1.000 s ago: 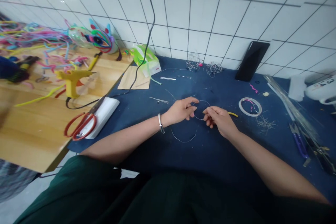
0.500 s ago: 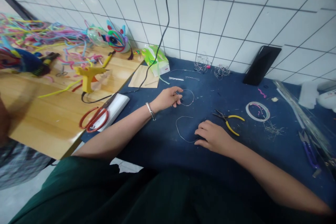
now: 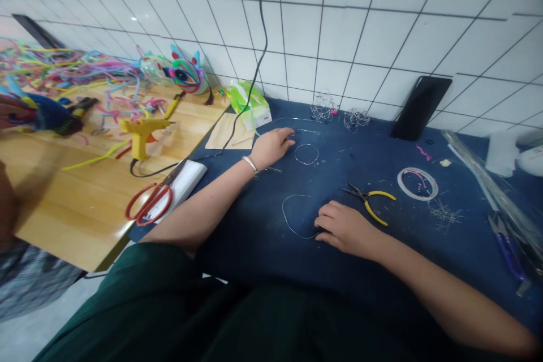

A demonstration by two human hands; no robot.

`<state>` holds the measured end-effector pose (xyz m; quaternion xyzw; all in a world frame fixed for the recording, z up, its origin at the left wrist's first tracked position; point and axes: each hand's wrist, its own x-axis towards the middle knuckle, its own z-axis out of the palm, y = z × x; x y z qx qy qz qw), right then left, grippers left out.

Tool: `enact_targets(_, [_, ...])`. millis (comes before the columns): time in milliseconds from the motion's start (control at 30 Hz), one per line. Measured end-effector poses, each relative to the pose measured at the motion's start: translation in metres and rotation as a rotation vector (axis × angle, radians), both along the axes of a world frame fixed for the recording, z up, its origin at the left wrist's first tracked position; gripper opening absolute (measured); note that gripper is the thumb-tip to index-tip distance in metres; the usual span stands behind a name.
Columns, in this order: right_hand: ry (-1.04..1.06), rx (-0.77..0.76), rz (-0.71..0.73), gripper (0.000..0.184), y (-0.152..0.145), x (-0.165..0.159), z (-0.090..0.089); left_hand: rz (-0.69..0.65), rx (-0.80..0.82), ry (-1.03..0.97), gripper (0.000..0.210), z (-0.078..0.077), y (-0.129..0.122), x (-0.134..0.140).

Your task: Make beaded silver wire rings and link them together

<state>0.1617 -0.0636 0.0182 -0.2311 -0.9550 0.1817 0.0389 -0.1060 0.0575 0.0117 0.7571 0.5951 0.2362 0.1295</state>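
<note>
My left hand (image 3: 274,147) is over the blue mat at the left, its fingertips apart beside a few short straight wires (image 3: 309,132). Just right of it lies a thin wire ring (image 3: 306,162) with tiny pinkish beads. More short wire pieces (image 3: 274,169) show below its wrist. My right hand (image 3: 343,226) rests lower on the mat with fingers curled, pinching the end of a thin curved wire (image 3: 285,216) that bows out to the left. Pliers with yellow handles (image 3: 375,207) lie just beyond my right hand, their jaws partly apart.
Right: a clear ring-shaped spool (image 3: 417,184), scattered pins (image 3: 444,214), purple-handled cutters (image 3: 509,249) and a black phone (image 3: 421,107) against the wall. Left: red-handled scissors (image 3: 148,203) on a white power strip (image 3: 190,178), a yellow glue gun (image 3: 142,136). Tangled wire (image 3: 355,119) lies behind.
My left hand has moved away from the beaded wire ring, up toward the short straight wires; the ring now lies apart from it. My right hand stays with the curved wire.
</note>
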Motion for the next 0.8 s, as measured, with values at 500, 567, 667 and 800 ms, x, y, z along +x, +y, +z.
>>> enact_targets(500, [0.021,-0.046,-0.017,0.016,0.003,-0.001,-0.002,-0.530,-0.028,0.255,0.063,-0.024,0.015,0.033])
enact_targets(567, [0.023,-0.049,-0.012,0.016,0.004,-0.001,-0.002,-0.520,-0.013,0.242,0.059,-0.027,0.015,0.031])
enact_targets(667, [0.018,-0.052,-0.018,0.016,0.005,-0.001,-0.002,-0.486,0.019,0.222,0.055,-0.029,0.014,0.031])
enact_targets(800, [0.019,-0.047,-0.016,0.016,0.005,-0.001,-0.003,-0.426,0.074,0.196,0.052,-0.030,0.012,0.032])
